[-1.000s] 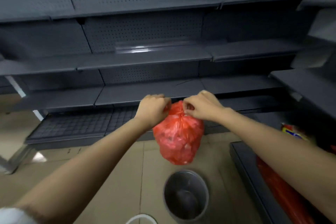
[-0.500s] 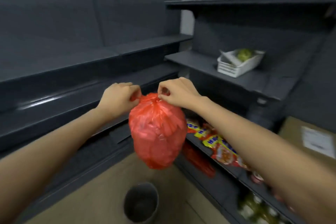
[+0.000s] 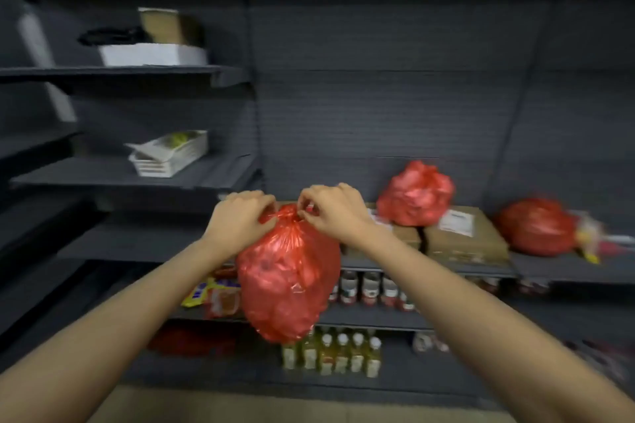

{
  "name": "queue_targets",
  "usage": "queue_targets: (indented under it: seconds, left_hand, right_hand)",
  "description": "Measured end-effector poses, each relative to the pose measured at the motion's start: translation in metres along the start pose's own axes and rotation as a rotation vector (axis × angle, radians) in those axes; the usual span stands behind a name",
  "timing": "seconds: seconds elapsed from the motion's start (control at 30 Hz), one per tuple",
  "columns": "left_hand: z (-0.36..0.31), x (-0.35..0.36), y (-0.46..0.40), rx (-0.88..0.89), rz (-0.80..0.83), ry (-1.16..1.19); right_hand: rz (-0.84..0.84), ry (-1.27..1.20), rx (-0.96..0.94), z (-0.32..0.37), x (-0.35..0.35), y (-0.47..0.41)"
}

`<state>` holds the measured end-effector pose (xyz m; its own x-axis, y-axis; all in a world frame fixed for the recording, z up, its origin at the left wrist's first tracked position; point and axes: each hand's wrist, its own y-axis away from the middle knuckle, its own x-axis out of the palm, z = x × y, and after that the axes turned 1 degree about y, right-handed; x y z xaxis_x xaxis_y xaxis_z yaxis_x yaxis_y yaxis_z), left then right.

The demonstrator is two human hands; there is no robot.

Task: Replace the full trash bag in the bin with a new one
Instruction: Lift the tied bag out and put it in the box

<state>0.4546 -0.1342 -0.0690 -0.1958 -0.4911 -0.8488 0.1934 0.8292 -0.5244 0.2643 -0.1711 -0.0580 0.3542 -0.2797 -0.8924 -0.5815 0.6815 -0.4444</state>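
A full red trash bag (image 3: pixel 288 282) hangs in the air in front of the dark shelves, its neck gathered into a twist at the top. My left hand (image 3: pixel 240 221) grips the left side of that neck. My right hand (image 3: pixel 331 208) pinches the right side of the neck with thumb and fingers. The bin is out of view.
Two more tied red bags (image 3: pixel 415 194) (image 3: pixel 536 227) sit on a shelf at the right, the nearer one on cardboard boxes (image 3: pixel 464 239). Bottles (image 3: pixel 331 354) and snack packets (image 3: pixel 213 295) fill lower shelves. White trays (image 3: pixel 168 156) stand on the left shelves.
The view has swung right, away from the bin on the floor, which has dropped out of sight. Both hands keep their hold on the bag's neck and carry it along.
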Motion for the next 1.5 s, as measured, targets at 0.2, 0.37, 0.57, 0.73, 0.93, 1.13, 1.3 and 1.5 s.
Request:
queue_targets:
  seconds: [0.2,0.37,0.57,0.73,0.93,1.13,1.3,1.5]
  left_hand:
    - [-0.214,0.066,-0.063,0.245,-0.028,0.116]
    - [-0.402,0.113,-0.086,0.425,-0.033,0.225]
    - [-0.618,0.154,-0.084,0.711,0.018,0.349]
    - [-0.791,0.182,-0.065,0.93,0.081,0.461]
    - [-0.989,0.231,-0.04,1.165,0.157,0.582]
    - [-1.171,0.289,-0.04,1.331,0.226,0.659]
    - [-1.281,0.317,-0.048,1.413,0.329,0.639]
    - [-1.379,0.353,-0.066,1.361,0.418,0.583]
  right_hand:
    - [-0.06,0.242,0.192,-0.149,-0.081,0.155]
    - [-0.072,0.387,0.406,-0.25,-0.142,0.303]
    - [-0.093,0.54,0.736,-0.331,-0.208,0.486]
    - [-0.045,0.587,1.003,-0.376,-0.257,0.63]
    - [-0.007,0.643,1.239,-0.447,-0.297,0.79]
    - [-0.029,0.634,1.423,-0.541,-0.331,0.92]
    - [0.028,0.575,1.532,-0.611,-0.358,0.995]
    - [0.069,0.5,1.589,-0.697,-0.386,1.05]
